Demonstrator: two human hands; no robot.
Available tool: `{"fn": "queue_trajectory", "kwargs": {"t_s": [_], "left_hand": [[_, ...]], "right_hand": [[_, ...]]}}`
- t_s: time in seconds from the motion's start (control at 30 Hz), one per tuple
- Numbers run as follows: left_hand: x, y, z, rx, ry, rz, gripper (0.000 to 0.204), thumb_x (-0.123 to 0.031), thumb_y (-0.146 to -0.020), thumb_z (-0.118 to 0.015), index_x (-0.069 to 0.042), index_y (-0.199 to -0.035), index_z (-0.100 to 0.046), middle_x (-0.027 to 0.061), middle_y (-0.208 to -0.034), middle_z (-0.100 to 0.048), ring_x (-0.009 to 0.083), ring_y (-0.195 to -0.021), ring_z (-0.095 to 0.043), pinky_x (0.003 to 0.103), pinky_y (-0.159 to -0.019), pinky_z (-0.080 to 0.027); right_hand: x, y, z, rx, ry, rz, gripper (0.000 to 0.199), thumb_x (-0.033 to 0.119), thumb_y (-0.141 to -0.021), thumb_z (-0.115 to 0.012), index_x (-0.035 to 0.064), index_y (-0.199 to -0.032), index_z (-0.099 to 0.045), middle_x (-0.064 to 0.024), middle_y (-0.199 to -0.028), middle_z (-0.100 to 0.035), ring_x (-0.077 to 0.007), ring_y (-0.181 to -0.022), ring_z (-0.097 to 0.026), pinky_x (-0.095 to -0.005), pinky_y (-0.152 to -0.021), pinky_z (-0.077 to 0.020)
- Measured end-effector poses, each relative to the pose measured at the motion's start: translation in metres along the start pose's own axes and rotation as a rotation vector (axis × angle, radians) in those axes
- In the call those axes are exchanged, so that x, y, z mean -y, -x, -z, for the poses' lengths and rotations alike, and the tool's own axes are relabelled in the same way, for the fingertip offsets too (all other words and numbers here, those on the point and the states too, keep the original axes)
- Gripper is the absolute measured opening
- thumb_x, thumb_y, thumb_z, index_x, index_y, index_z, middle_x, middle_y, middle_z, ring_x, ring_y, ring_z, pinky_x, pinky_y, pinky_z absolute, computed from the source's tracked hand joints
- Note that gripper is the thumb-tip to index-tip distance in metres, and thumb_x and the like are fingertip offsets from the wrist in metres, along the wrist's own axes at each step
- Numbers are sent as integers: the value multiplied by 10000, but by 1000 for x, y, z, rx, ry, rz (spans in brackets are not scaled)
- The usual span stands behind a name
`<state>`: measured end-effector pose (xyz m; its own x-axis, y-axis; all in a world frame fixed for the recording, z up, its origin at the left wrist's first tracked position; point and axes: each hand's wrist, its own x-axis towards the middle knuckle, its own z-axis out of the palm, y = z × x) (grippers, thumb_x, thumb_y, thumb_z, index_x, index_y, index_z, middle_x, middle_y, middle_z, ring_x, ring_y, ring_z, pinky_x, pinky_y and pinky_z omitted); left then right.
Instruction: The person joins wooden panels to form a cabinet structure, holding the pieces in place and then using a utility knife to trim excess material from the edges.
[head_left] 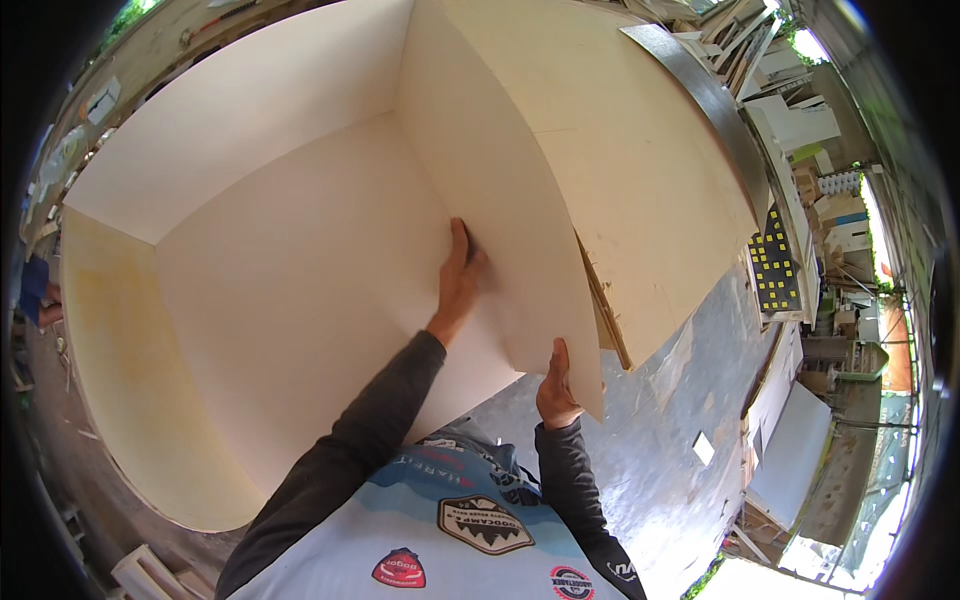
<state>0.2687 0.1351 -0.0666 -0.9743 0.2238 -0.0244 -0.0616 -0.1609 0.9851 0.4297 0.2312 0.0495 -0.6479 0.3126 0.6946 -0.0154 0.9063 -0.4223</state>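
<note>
A large open wooden box fills the upper left and middle, its white back panel (300,250) and white upper wall (250,110) on the inside, its left wall (120,330) stained yellowish. Along the right inner side stands a thin white laminate sheet (530,270), its near edge apart from the plywood side (640,180). My left hand (461,280) reaches inside and presses on the sheet's inner face, fingers stretched and partly blurred. At the near lower corner, my right hand (557,393) grips the sheet's edge, thumb inside; its other fingers are hidden behind the sheet.
A dark curved strip (705,100) lies along the far right of the plywood. Beyond are a black board with yellow squares (775,262), stacked panels (790,450) and piled offcuts (735,40). A white piece (704,448) lies on the grey floor. At far left shows another person's hand (50,305).
</note>
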Motion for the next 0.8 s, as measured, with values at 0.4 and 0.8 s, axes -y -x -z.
{"fn": "queue_trajectory", "kwargs": {"t_s": [0.4, 0.8], "left_hand": [[5, 122, -69, 18, -44, -181, 649, -208, -1038, -398, 76, -1537, -94, 287, -1610, -132, 371, -1508, -138, 394, -1194, -206], [0, 140, -69, 26, 278, 129, 655, -92, -987, -439, 38, -1552, -133, 240, -1606, -226, 307, -1491, -235, 353, -1184, -233]], "right_hand": [[-18, 11, 2, 115, 112, 49, 178, 42, -880, -699, 10, -1053, -723, -117, -927, -721, -244, -755, -675, -326, -660, -488], [15, -12, 7, 61, 3, -67, 120, 16, -825, -745, 9, -945, -752, -143, -737, -701, -230, -527, -648, -300, -494, -476]]}}
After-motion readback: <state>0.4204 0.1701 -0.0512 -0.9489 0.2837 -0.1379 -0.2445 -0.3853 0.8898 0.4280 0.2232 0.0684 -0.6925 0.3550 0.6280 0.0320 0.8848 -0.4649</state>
